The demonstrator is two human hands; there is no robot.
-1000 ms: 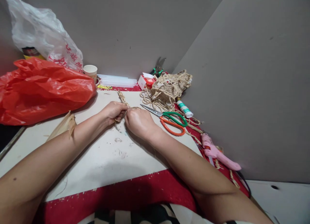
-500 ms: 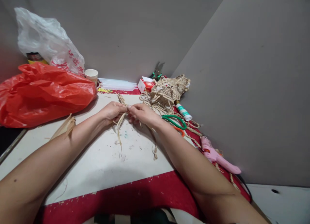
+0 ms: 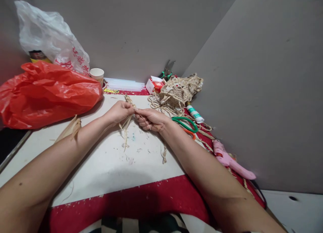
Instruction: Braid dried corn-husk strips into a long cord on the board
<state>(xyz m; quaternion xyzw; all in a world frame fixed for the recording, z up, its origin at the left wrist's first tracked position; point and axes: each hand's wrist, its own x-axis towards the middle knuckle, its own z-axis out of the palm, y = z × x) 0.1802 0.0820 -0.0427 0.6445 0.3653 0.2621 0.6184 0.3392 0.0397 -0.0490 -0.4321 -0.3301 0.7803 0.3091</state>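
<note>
My left hand (image 3: pixel 120 112) and my right hand (image 3: pixel 150 119) meet over the middle of a white board (image 3: pixel 106 165), both pinching a braid of pale straw strands (image 3: pixel 128 100). The braided part points away toward the back wall. Loose strand ends (image 3: pixel 125 132) hang down from my left fingers onto the board. Another strand (image 3: pixel 164 154) trails under my right wrist toward me.
A red plastic bag (image 3: pixel 50 93) and a white bag (image 3: pixel 50 38) fill the left. At the back stand a paper cup (image 3: pixel 97 74), clear glue sticks (image 3: pixel 124 84), a twine pile (image 3: pixel 176 91). Green-orange scissors (image 3: pixel 186 125), a glue tube (image 3: pixel 195 113) and a pink glue gun (image 3: pixel 230 160) lie right.
My right hand turned from knuckles-up over the braid to palm-side pinching it, moving slightly right. Loose strand ends now hang free on the board. The view shifted a little.
</note>
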